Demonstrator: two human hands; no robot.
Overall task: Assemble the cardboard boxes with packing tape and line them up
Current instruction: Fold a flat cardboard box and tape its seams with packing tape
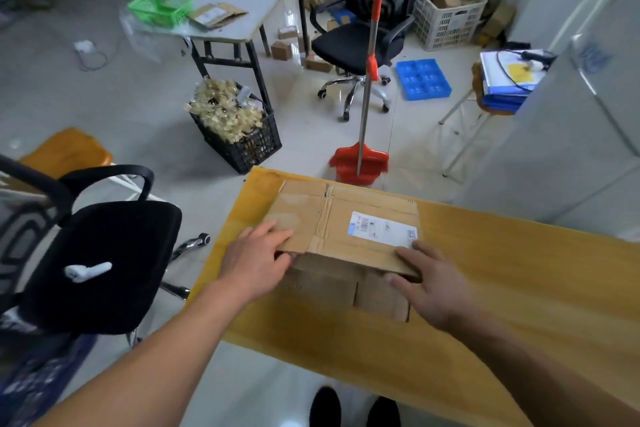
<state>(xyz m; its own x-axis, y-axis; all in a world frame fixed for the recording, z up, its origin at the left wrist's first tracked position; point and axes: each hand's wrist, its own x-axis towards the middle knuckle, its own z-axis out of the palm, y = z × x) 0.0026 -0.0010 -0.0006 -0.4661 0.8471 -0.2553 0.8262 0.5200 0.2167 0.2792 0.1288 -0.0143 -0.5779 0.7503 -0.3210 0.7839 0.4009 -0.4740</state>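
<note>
A flattened brown cardboard box with a white shipping label lies on the near left part of the yellow wooden table. Its near edge is lifted, and more flat cardboard lies beneath it. My left hand grips the box's near left corner, fingers on top and thumb underneath. My right hand holds the near right edge, fingers on the top face and thumb at the edge. No packing tape is in view.
A black office chair holding a white object stands left of the table. Beyond the table are a red dustpan with a long handle, a black crate, a second chair, a white desk and a stool stacked with books.
</note>
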